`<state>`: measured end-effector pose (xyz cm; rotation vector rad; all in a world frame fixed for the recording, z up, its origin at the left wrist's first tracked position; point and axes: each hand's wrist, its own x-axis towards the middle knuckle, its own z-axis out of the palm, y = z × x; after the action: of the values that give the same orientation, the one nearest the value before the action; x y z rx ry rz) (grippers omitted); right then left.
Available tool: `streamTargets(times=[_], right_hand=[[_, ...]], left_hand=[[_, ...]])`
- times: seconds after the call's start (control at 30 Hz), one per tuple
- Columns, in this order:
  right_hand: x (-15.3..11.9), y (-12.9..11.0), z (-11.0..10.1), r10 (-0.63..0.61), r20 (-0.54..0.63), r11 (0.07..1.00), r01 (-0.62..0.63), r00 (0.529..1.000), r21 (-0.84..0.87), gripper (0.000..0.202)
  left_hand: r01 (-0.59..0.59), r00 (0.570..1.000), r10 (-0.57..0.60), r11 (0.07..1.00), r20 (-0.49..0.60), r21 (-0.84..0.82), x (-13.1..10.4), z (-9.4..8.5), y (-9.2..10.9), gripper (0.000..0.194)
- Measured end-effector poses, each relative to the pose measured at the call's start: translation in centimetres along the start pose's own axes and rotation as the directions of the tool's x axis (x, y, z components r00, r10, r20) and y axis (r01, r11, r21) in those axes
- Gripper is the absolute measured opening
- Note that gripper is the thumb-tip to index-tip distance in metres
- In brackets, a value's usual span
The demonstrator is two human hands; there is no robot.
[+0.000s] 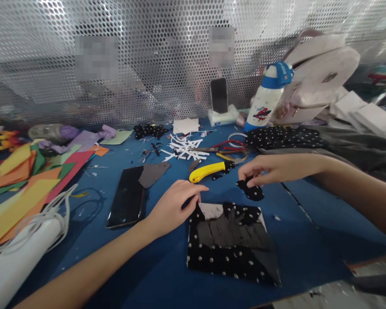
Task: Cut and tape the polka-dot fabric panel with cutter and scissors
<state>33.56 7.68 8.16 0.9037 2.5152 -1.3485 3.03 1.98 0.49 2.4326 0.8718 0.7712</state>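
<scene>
Presently, the right hand (266, 168) is found with thumb and fingers drawn narrow, pinching a small black dotted fabric piece (252, 191) that hangs below the fingertips, above the blue table (312, 253) or against it; which of the two cannot be told. The left hand (175, 206) shows thumb and forefinger spread apart with a visible gap, the forefinger pointing toward the right hand; nothing is seen gripped, though its remaining fingers are partly hidden. The fabric-covered panel (231, 257) lies flat to the near side of both hands, its far left corner just beside the left fingertips, and the right hand is beyond its far right corner. Its surface bears black dotted cloth around a dark grey, uneven patch, with white exposed along the far edge. Just beyond the left forefinger rests a yellow utility knife (207, 171), its blade end directed toward the right hand and near those fingers. Farther from both hands are white paper strips (182, 148) and scissors (227, 146). To the left of the left hand lies a black phone (125, 199), a grey scrap (152, 174) overlapping its far right corner. Beyond the right hand sits bunched dotted fabric (283, 137).
</scene>
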Motion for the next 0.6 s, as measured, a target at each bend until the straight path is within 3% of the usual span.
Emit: streamTargets(times=[0.2,0.3,0.4,0.5,0.6], right_hand=[[0.7,0.9,-0.6,-0.042,0.112,0.977,0.017,0.993,0.213,0.031],[0.9,0.7,-1.2,0.037,0.087,0.999,-0.039,0.996,0.030,0.032],[1.1,-0.9,-1.9,0.092,-0.072,0.960,-0.107,0.993,-0.259,0.029],[2.2,-2.6,-2.4,-0.051,-0.228,0.944,-0.028,0.972,-0.329,0.029],[4.3,-2.8,-3.0,-0.109,-0.175,0.942,0.045,0.979,-0.333,0.028]], left_hand=[[-0.068,0.996,0.070,0.997,0.062,-0.029,-0.3,0.0,0.2,0.029],[-0.093,0.995,0.093,0.996,0.037,-0.002,-0.3,0.0,0.1,0.028],[-0.093,0.996,0.093,0.995,0.007,0.022,-0.2,0.0,-0.2,0.028],[-0.073,0.997,0.074,0.996,-0.024,0.042,-0.2,-0.1,-0.4,0.027],[-0.057,0.997,0.061,0.996,-0.048,0.067,-0.1,-0.2,-0.4,0.026]])
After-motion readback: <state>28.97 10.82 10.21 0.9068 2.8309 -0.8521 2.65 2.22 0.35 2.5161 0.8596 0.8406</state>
